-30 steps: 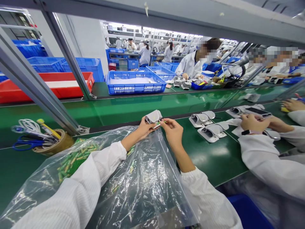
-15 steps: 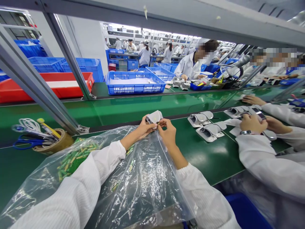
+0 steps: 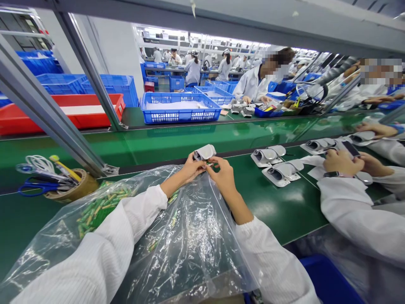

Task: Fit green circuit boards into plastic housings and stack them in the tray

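A light grey curved plastic part (image 3: 205,152) is held up over the far edge of a clear plastic bag (image 3: 190,236). My left hand (image 3: 191,168) grips it from the left and below. My right hand (image 3: 223,174) is at its lower right edge, thumb and forefinger pinched together; anything between those fingertips is too small to make out. Inside the bag, to the left, lie many small green and tan pieces (image 3: 103,207). Several similar grey parts rest to the right, the nearest being a grey part on a flat white base (image 3: 282,172).
At left stands a round brown holder (image 3: 80,185) with scissors (image 3: 38,187) and pens. A metal frame post (image 3: 85,71) rises behind it. Blue basket (image 3: 182,116) and red tray (image 3: 104,120) sit across the green belt. A co-worker's hands (image 3: 343,162) work at right.
My right fingertips have shifted slightly left along the part's lower edge, and the part is tilted a little differently. At right, a co-worker's far hand now holds a grey part.
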The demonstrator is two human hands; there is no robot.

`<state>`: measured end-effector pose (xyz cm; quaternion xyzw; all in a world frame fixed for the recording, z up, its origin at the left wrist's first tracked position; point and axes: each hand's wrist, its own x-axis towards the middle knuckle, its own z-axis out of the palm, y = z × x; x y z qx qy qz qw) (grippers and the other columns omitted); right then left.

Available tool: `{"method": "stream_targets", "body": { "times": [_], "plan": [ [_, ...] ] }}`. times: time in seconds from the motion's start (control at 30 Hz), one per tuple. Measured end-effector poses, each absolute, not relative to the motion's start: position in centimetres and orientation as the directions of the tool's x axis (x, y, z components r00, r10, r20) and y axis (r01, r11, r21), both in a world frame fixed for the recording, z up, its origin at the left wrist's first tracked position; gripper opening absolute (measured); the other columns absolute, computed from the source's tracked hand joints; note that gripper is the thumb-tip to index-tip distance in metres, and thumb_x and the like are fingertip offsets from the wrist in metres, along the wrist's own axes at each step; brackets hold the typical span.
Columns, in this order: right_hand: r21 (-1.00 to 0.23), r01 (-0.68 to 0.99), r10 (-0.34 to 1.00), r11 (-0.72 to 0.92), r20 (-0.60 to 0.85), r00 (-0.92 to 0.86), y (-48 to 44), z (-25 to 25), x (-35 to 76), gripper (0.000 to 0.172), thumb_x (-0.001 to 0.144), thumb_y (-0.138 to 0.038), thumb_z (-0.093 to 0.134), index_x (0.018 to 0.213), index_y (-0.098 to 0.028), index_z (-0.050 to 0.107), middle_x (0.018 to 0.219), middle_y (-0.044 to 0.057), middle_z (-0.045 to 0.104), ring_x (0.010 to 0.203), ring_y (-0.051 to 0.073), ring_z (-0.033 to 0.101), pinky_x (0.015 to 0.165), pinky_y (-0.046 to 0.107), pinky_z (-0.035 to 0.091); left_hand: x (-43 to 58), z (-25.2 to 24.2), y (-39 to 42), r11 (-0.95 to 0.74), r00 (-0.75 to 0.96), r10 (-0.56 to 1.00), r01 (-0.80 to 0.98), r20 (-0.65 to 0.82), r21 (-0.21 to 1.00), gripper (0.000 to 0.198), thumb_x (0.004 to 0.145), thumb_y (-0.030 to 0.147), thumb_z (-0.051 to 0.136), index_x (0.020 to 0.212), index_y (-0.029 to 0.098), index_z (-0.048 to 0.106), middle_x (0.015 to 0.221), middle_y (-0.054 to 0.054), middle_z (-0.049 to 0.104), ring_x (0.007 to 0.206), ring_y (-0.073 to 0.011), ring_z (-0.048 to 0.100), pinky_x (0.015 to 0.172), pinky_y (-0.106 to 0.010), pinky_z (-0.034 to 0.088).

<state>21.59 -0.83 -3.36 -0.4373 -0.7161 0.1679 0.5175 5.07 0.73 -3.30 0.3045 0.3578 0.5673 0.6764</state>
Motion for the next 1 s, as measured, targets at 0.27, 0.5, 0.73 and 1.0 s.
{"method": "stream_targets", "body": {
  "times": [0.27, 0.5, 0.73, 1.0],
  "plan": [
    [-0.839, 0.344, 0.865, 0.421, 0.485, 0.125, -0.1, -4.4, 21.5, 0.044, 0.094, -0.041, 0.064, 0.132, -0.02, 0.064, 0.13, 0.019, 0.072, 0.108, 0.028, 0.073, 0.085, 0.043, 0.066, 5.5, -3.5, 0.8, 0.145, 0.08, 0.989, -0.562, -0.121, 0.814, 0.089, 0.063, 0.001, 0.092, 0.137, 0.027, 0.05, 0.115, -0.005, 0.076, 0.112, -0.026, 0.077, 0.115, -0.062, 0.058],
    [-0.859, 0.282, 0.888, 0.428, 0.458, 0.047, -0.5, -4.0, 20.8, 0.059, 0.092, -0.06, 0.073, 0.134, -0.022, 0.057, 0.123, 0.016, 0.072, 0.112, 0.029, 0.071, 0.088, 0.043, 0.064, 5.3, -3.6, 0.6, 0.059, 0.006, 0.998, -0.457, -0.063, 0.888, 0.1, 0.062, 0.021, 0.104, 0.145, 0.028, 0.049, 0.107, -0.004, 0.078, 0.094, -0.022, 0.077, 0.104, -0.051, 0.064],
    [-0.874, 0.263, 0.886, 0.409, 0.449, 0.113, -0.3, -2.5, 19.7, 0.07, 0.073, -0.057, 0.092, 0.123, -0.023, 0.056, 0.118, 0.01, 0.07, 0.107, 0.028, 0.069, 0.09, 0.042, 0.06, 4.3, -1.6, 0.7, -0.152, 0.011, 0.987, -0.252, 0.16, 0.956, 0.112, 0.054, 0.042, 0.109, 0.148, 0.029, 0.05, 0.143, -0.015, 0.072, 0.123, -0.0315, 0.075, 0.109, -0.042, 0.061],
    [-0.921, -0.069, 0.877, 0.384, 0.341, 0.338, 0.3, 0.9, 19.4, 0.084, 0.055, -0.056, 0.105, 0.117, -0.023, 0.06, 0.117, 0.004, 0.069, 0.107, 0.025, 0.068, 0.093, 0.041, 0.062, 3.8, 0.2, 3.0, -0.259, 0.062, 0.965, 0.064, 0.256, 0.964, 0.112, 0.059, 0.034, 0.1, 0.15, 0.038, 0.035, 0.146, -0.012, 0.069, 0.118, -0.03, 0.079, 0.111, -0.053, 0.062]
  ]
}}
